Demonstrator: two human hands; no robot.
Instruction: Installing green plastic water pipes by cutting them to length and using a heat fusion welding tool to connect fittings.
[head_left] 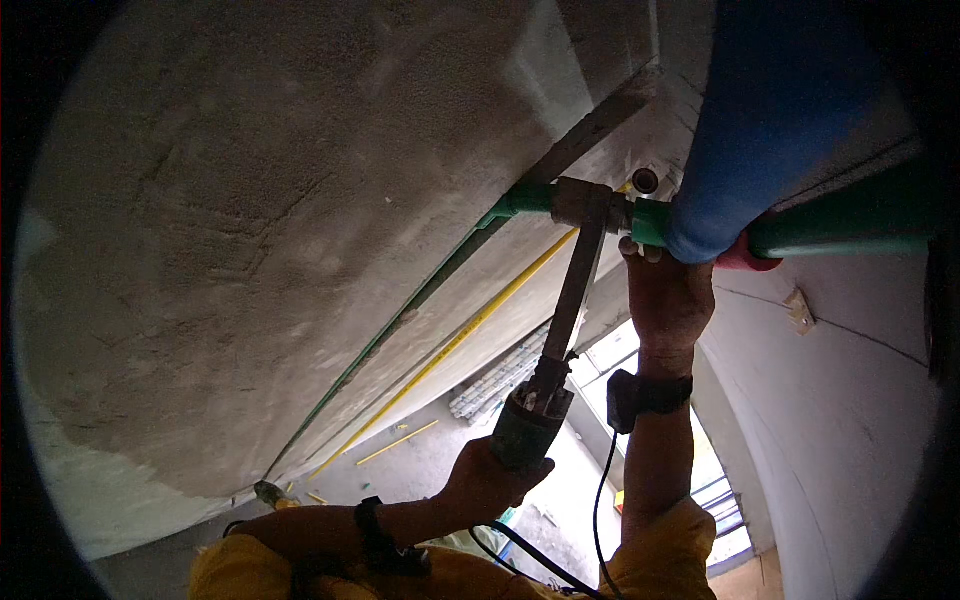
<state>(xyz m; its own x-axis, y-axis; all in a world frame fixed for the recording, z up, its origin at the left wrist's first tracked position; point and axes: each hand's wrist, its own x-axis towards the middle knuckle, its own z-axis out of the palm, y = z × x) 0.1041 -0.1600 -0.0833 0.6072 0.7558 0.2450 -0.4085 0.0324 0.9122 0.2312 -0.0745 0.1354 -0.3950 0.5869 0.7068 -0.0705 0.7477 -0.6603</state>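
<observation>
My left hand (485,475) grips the dark handle (530,430) of a pipe heating tool, whose metal arm (577,285) rises to a heating head (575,203). The head sits between a green pipe bend (525,199) at the wall and a short green piece (650,222). My right hand (668,305) is raised with fingers around that green piece, just below a thick blue pipe (740,150); its fingertips are partly hidden. A red pipe end (750,258) shows behind the hand. A black cord hangs below the tool.
A yellow pipe (470,325) and thin green pipe (370,350) run along the plastered surface (240,260). A wide green pipe (840,225) extends right. Below are stacked long lengths (495,375), loose yellow pieces (395,442) and a bright opening (612,350).
</observation>
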